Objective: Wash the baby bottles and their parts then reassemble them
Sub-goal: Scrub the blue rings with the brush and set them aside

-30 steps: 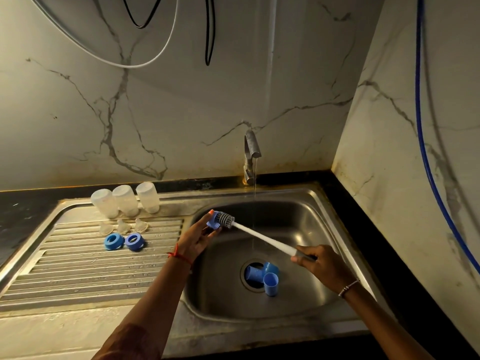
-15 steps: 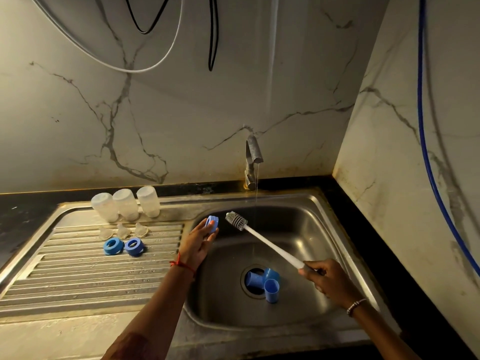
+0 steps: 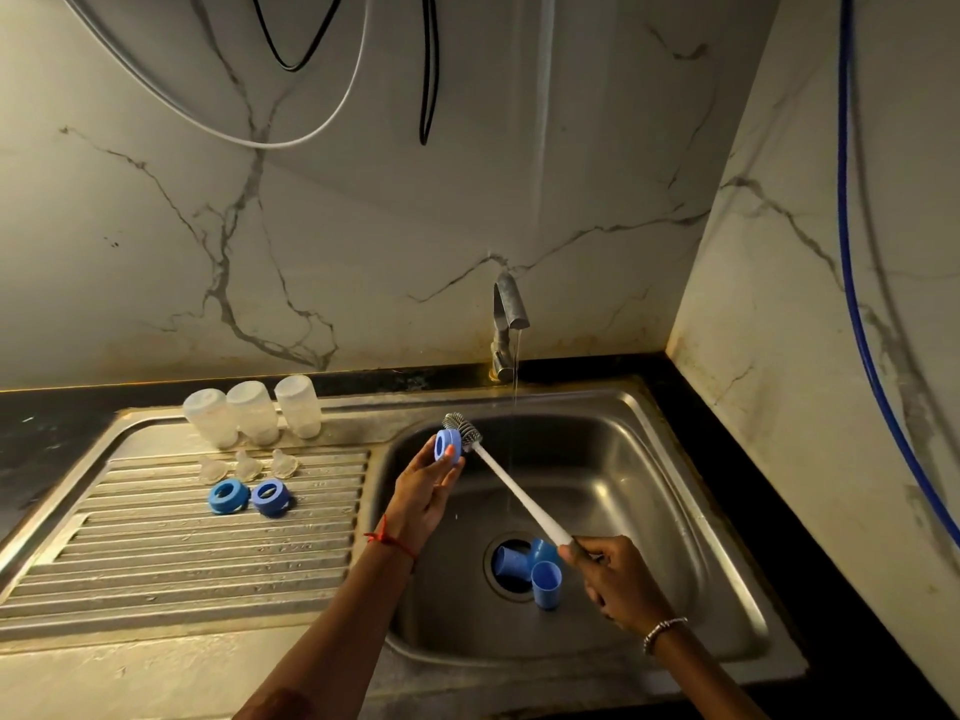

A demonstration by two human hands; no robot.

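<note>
Blue caps (image 3: 527,566) in sink (image 3: 675,491) drain; left grip (image 3: 423,493) holds ring (image 3: 448,447), right grip (image 3: 613,576) brush (image 3: 511,485).

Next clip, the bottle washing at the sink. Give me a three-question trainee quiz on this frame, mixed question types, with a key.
1. True or false: the tap is running.
2. How many blue collar rings lie on the drainboard? A) one B) two C) four
3. Fill in: the right hand holds the bottle brush by its ____, while the left hand holds a blue ring beside the bristles.

Key
1. True: a thin stream falls into the sink basin.
2. B: two rings, in front of three clear teats and three upturned bottles.
3. Handle.
</note>
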